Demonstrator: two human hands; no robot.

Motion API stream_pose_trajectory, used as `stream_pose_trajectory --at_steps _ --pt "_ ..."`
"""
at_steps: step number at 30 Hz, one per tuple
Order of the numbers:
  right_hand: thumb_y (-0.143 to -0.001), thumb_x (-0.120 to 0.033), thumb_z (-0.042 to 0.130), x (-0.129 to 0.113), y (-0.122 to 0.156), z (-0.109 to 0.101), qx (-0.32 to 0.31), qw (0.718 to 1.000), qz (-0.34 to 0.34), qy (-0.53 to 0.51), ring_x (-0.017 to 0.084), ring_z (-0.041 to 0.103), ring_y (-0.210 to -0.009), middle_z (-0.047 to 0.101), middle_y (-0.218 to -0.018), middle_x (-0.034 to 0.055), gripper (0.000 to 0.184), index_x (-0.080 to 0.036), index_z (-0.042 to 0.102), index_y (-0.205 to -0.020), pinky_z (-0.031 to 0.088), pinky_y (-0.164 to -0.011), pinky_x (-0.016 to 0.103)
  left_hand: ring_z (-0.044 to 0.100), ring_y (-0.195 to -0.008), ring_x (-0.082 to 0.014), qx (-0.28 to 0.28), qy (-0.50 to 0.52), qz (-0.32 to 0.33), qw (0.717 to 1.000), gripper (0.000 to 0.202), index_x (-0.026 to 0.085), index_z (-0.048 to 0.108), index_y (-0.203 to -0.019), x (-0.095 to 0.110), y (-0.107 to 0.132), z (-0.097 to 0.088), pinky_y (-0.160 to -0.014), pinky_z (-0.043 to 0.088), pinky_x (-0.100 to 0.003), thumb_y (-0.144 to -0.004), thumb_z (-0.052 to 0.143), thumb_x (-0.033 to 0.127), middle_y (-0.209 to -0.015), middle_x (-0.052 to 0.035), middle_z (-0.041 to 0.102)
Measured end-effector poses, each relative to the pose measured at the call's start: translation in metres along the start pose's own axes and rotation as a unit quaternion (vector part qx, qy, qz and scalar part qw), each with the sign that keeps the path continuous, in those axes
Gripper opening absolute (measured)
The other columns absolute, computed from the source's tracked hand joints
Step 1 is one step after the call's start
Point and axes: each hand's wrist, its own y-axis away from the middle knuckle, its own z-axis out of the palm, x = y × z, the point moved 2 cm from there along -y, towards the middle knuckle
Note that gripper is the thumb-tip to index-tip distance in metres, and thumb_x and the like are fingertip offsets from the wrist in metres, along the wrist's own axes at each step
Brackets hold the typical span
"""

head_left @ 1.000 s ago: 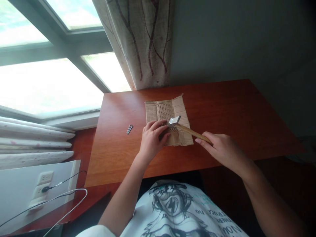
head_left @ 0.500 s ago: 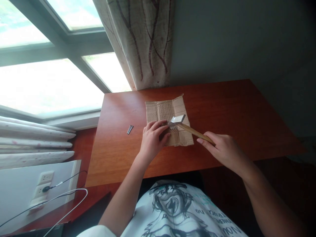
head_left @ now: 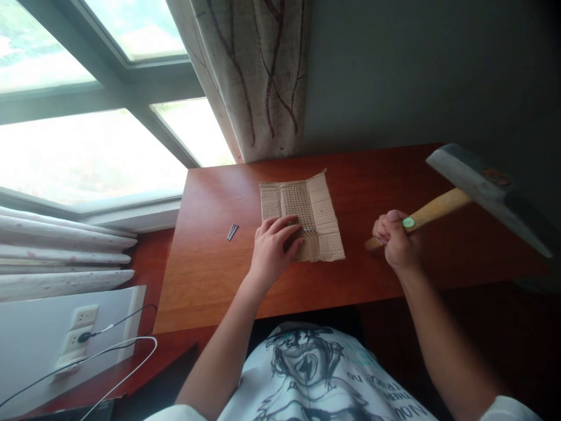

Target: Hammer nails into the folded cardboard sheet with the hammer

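Note:
My right hand (head_left: 398,237) grips the wooden handle of a hammer (head_left: 442,207), which is raised above the right part of the table with its large metal head up and to the right. A round green sticker shows on the handle beside my thumb. My left hand (head_left: 275,242) rests on the lower left of a creased cardboard piece (head_left: 326,228), its thumb and fingers curled toward each other. Whatever sits between those fingertips is too small or hidden to make out. Rows of small holes dot the cardboard's middle. Several nails (head_left: 232,232) lie together to the left of my left hand.
The reddish wooden table (head_left: 205,275) stands against the wall, with a window (head_left: 109,158) to the left and a patterned curtain (head_left: 272,76) behind. Cables (head_left: 149,345) run near a wall socket (head_left: 72,345) at the lower left.
My right hand has lifted the hammer up and to the right, away from the cardboard and my left fingertips. My left hand has stayed in place on the cardboard.

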Motion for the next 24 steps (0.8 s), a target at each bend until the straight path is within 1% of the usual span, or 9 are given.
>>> stream_pose_trajectory --at_steps 3,6,9,13,20,22,24 --pt "-0.092 -0.063 0.047 0.011 -0.005 0.006 0.031 0.999 -0.01 0.002 0.011 0.029 -0.042 0.024 -0.048 -0.0057 0.055 -0.026 0.025 -0.057 0.025 -0.044 0.029 0.056 -0.117 -0.0275 0.0 0.0 -0.002 1.0 0.023 0.027 0.074 -0.113 0.0 0.0 -0.001 -0.1 0.047 -0.049 -0.092 0.064 0.032 -0.134 -0.0032 0.067" --pt "-0.091 -0.066 0.045 0.02 -0.006 0.011 0.04 0.999 -0.016 0.025 0.012 0.031 -0.043 0.026 -0.049 -0.005 0.056 -0.026 0.026 -0.056 0.027 -0.045 0.03 0.056 -0.116 -0.0272 0.003 0.002 -0.001 1.0 0.023 0.027 0.074 -0.112 0.001 0.0 -0.001 -0.1 0.047 -0.048 -0.092 0.065 0.031 -0.134 -0.0025 0.067" --pt "-0.091 -0.066 0.047 0.027 -0.005 0.015 0.037 0.999 -0.02 0.021 0.012 0.033 -0.044 0.029 -0.048 -0.0047 0.056 -0.026 0.029 -0.056 0.029 -0.045 0.03 0.056 -0.116 -0.0272 0.003 0.001 -0.001 1.0 0.022 0.027 0.074 -0.112 0.001 0.001 -0.001 -0.101 0.047 -0.047 -0.092 0.065 0.03 -0.134 -0.0022 0.067" --pt "-0.091 -0.062 0.051 0.031 -0.003 0.021 0.028 0.999 -0.019 -0.031 0.012 0.035 -0.043 0.032 -0.048 -0.0048 0.053 -0.026 0.033 -0.056 0.029 -0.043 0.029 0.056 -0.117 -0.0268 0.0 0.001 0.001 1.0 0.023 0.026 0.073 -0.113 0.0 0.001 -0.001 -0.101 0.047 -0.047 -0.093 0.064 0.031 -0.135 -0.0025 0.067" --pt "-0.092 -0.058 0.053 0.033 -0.004 0.021 0.013 0.998 -0.024 -0.051 0.011 0.034 -0.043 0.031 -0.048 -0.0054 0.054 -0.024 0.034 -0.055 0.028 -0.044 0.029 0.056 -0.118 -0.0269 -0.011 -0.004 0.001 1.0 0.022 0.026 0.072 -0.113 0.004 0.0 -0.004 -0.103 0.046 -0.047 -0.092 0.064 0.03 -0.134 -0.0024 0.067" --pt "-0.091 -0.058 0.055 0.034 -0.005 0.022 0.016 0.998 -0.021 -0.063 0.01 0.034 -0.043 0.031 -0.048 -0.0058 0.053 -0.024 0.035 -0.055 0.028 -0.043 0.028 0.057 -0.117 -0.0258 0.007 0.005 0.011 1.0 0.022 0.025 0.071 -0.113 0.007 0.0 -0.007 -0.103 0.047 -0.045 -0.092 0.064 0.028 -0.133 -0.0035 0.067" --pt "-0.091 -0.056 0.057 0.035 -0.005 0.025 0.022 0.997 -0.023 -0.075 0.009 0.033 -0.043 0.031 -0.048 -0.0062 0.053 -0.024 0.035 -0.056 0.027 -0.042 0.026 0.058 -0.117 -0.0247 0.065 0.01 0.014 0.998 0.022 0.024 0.07 -0.114 0.008 0.002 -0.014 -0.103 0.048 -0.043 -0.093 0.062 0.026 -0.129 -0.0052 0.069"
